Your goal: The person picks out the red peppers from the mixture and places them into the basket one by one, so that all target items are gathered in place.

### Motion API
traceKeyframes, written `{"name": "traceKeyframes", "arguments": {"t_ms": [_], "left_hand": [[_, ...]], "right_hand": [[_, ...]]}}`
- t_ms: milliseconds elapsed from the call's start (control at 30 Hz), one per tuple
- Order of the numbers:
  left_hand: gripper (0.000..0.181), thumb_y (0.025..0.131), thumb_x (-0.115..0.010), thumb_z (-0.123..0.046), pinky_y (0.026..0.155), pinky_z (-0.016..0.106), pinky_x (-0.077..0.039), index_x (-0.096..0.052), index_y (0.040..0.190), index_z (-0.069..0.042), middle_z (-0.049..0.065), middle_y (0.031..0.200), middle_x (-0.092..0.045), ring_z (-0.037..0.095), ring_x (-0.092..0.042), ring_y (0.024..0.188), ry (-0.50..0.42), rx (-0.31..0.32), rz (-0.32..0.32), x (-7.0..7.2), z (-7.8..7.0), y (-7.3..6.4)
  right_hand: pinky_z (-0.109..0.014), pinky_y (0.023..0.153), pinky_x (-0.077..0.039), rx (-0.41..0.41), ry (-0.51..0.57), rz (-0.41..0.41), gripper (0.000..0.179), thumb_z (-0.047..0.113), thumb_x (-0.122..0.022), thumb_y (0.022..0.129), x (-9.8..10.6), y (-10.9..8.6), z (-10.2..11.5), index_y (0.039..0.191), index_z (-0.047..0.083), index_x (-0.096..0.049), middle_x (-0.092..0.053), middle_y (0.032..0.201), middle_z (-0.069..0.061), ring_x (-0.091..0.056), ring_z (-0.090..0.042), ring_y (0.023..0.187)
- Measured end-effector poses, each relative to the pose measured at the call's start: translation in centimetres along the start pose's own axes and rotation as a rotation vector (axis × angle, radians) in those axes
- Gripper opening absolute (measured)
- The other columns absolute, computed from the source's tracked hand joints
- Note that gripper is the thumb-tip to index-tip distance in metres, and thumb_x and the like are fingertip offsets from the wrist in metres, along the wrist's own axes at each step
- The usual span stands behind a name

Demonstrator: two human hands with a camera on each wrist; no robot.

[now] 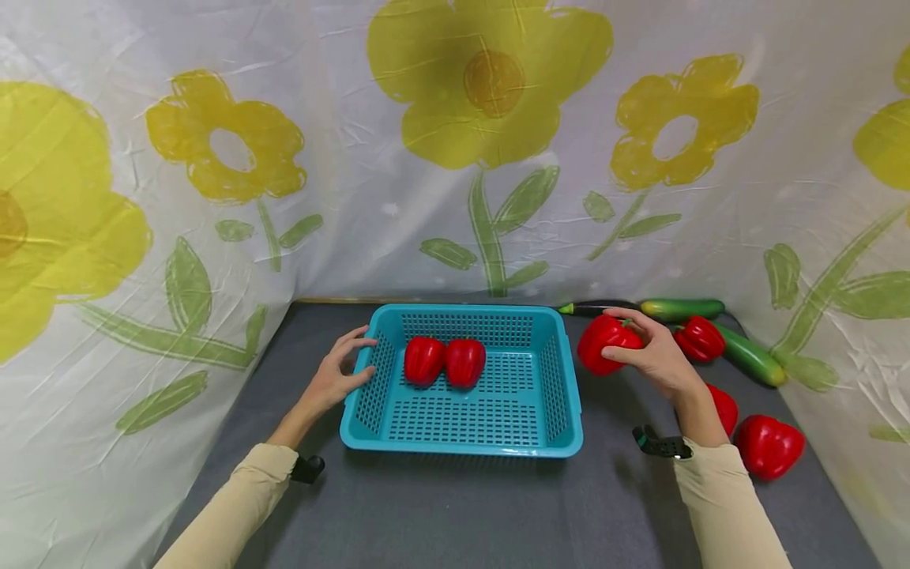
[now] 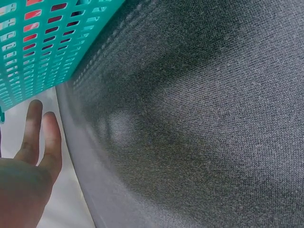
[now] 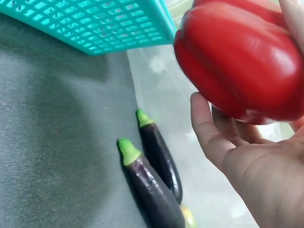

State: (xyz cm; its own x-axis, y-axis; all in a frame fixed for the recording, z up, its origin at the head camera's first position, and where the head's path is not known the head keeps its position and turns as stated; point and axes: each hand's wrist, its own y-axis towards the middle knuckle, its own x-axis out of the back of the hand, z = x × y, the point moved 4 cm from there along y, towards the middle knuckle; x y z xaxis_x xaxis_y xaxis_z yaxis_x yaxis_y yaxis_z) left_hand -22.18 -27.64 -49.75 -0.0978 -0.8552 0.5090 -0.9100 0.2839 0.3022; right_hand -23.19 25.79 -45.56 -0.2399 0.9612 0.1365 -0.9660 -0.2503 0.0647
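A blue plastic basket (image 1: 462, 454) with perforated sides stands on the dark table, two red bell peppers (image 1: 424, 361) side by side within it. My right hand (image 1: 657, 356) grips another red bell pepper (image 1: 604, 345) above the table, just right of the basket. In the right wrist view this held pepper (image 3: 242, 61) is large, fingers beneath it and the thumb at its upper side. At the basket's left rim is my left hand (image 1: 340, 378), fingers spread; the left wrist view shows two extended fingers (image 2: 32, 133) close to the basket wall (image 2: 42, 52). Contact there is hard to tell.
Past the right hand lie a red pepper (image 1: 700, 340), a long green vegetable (image 1: 750, 356) and another (image 1: 682, 309). Two eggplants (image 3: 154, 190) (image 3: 161, 156) lie at the back right. More red peppers (image 1: 769, 447) sit near the right forearm. A flowered curtain (image 1: 341, 237) surrounds the table.
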Motion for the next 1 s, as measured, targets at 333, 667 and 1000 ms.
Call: {"name": "traceKeyframes", "arguments": {"t_ms": [333, 667, 1000], "left_hand": [[0.042, 0.094, -0.069, 0.002, 0.097, 0.066, -0.041, -0.058, 0.135, 0.002, 0.022, 0.158, -0.030, 0.044, -0.044, 0.131, 0.015, -0.003, 0.001, 0.0, -0.1, 0.0], [0.042, 0.094, -0.069, 0.002, 0.098, 0.066, -0.041, -0.058, 0.135, 0.002, 0.023, 0.158, -0.030, 0.044, -0.045, 0.130, 0.009, -0.005, 0.005, 0.0, -0.2, 0.0], [0.042, 0.093, -0.069, 0.003, 0.095, 0.065, -0.044, -0.058, 0.133, 0.004, 0.024, 0.157, -0.031, 0.045, -0.048, 0.125, 0.012, -0.003, -0.002, 0.0, -0.5, -0.1]], "right_hand": [[-0.042, 0.084, -0.057, 0.023, -0.011, 0.047, 0.066, 0.008, -0.077, 0.091, -0.3, 0.4, 1.4, 0.150, 0.017, -0.048, -0.050, 0.138, -0.016, -0.050, -0.036, 0.119], [-0.036, 0.082, -0.057, 0.094, -0.054, 0.001, 0.069, 0.006, -0.077, 0.091, -1.7, 0.6, 2.7, 0.151, 0.012, -0.044, -0.049, 0.138, -0.018, -0.053, -0.037, 0.115], [-0.035, 0.085, -0.056, 0.085, 0.023, -0.022, 0.067, 0.003, -0.074, 0.092, -2.8, 1.1, 3.5, 0.145, 0.007, -0.032, -0.052, 0.137, -0.022, -0.062, -0.026, 0.110]]}}
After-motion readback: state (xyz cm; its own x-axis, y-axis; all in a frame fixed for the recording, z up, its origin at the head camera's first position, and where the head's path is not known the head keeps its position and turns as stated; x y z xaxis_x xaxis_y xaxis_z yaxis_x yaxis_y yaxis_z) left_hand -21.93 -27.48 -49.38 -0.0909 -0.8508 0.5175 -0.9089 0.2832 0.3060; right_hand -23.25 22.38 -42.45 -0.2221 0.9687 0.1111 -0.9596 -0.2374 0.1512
